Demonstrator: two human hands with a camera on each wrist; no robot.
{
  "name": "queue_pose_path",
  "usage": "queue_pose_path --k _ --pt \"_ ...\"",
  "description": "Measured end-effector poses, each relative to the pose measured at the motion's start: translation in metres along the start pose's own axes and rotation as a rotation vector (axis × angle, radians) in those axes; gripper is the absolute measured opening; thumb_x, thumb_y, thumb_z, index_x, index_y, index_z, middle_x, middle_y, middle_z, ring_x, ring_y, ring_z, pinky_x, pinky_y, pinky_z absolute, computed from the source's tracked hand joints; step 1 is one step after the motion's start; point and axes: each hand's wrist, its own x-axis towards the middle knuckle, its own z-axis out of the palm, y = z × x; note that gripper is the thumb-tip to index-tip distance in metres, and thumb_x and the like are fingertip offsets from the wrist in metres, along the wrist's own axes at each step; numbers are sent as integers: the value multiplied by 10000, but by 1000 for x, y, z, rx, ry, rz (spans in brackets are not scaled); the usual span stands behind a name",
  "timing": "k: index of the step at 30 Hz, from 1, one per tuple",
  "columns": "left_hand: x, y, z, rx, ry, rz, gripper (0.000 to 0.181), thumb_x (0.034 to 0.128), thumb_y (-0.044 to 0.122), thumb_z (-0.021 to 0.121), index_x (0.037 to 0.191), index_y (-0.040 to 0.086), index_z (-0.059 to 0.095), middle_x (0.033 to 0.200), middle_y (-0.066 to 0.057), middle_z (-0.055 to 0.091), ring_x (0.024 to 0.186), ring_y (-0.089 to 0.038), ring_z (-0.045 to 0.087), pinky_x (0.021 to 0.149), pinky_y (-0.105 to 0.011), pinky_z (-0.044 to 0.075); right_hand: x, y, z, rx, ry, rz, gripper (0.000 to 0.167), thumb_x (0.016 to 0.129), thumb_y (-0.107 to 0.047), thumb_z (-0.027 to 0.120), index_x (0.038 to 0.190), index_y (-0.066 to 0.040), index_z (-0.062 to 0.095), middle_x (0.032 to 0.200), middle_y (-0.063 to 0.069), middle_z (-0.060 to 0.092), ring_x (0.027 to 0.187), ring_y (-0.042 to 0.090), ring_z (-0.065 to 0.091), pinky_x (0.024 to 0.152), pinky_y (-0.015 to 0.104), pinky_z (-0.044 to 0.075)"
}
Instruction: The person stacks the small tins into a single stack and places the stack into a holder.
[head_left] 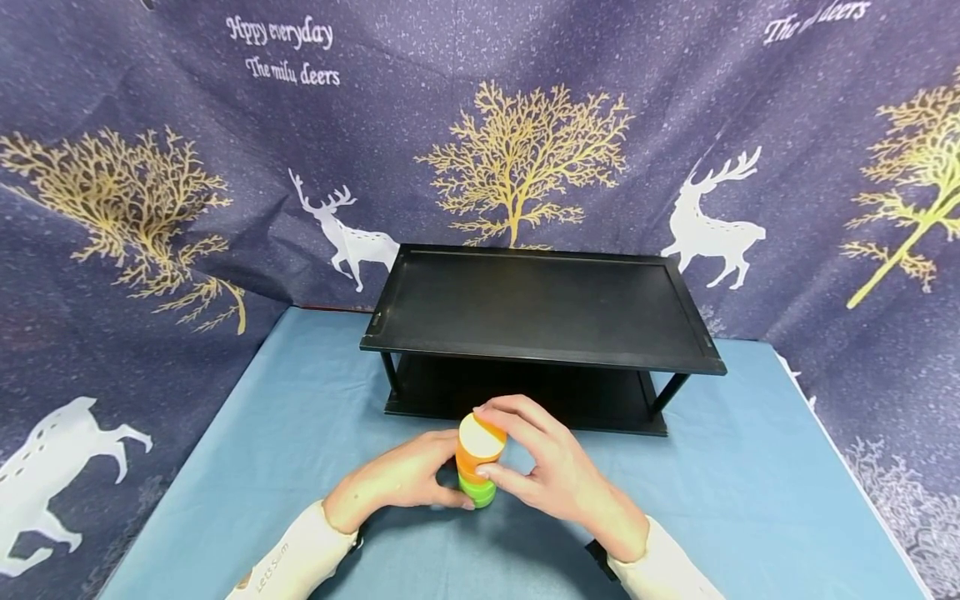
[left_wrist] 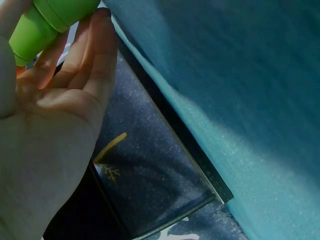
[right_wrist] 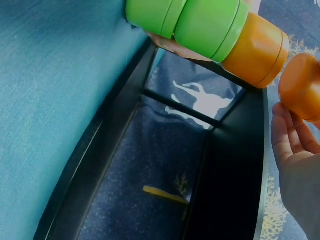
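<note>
A small upright stack stands on the blue cloth, with two green cups [right_wrist: 207, 25] below and an orange cup [right_wrist: 257, 50] above them. My left hand [head_left: 408, 475] holds the stack low down from the left, its thumb at the front by the green cups. Over the stack, my right hand [head_left: 551, 467] grips a second orange cup [right_wrist: 302, 87] between thumb and fingers. The right wrist view shows a narrow gap between that cup and the stack. From the head view its top looks pale and bright. Part of the stack is hidden behind the fingers.
A black two-level shelf [head_left: 532, 308] stands just behind the hands, its lower board [head_left: 525, 392] close to the stack. Blue cloth [head_left: 300, 392] covers the table. Dark fabric with deer and trees [head_left: 420, 108] hangs behind and at the sides.
</note>
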Motion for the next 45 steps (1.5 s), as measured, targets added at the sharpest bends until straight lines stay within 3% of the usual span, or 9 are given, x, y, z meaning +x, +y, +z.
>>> queue_pose_path --k 32,45 --pt "1 -2 1 -20 -3 -12 577 849 426 909 1326 325 600 1231 203 633 1104 -11 616 1048 -280 524 -3 6 7 -21 -29 -9 645 883 -253 898 1443 -89 623 1361 59 614 1200 199 617 1051 237 526" --pt "0 -1 1 -36 -4 -14 602 852 434 905 1351 323 587 1252 200 630 1116 -15 617 1054 -282 524 -6 8 9 -17 -42 24 655 868 -252 911 1440 -105 629 1362 38 613 1198 182 614 1046 231 529"
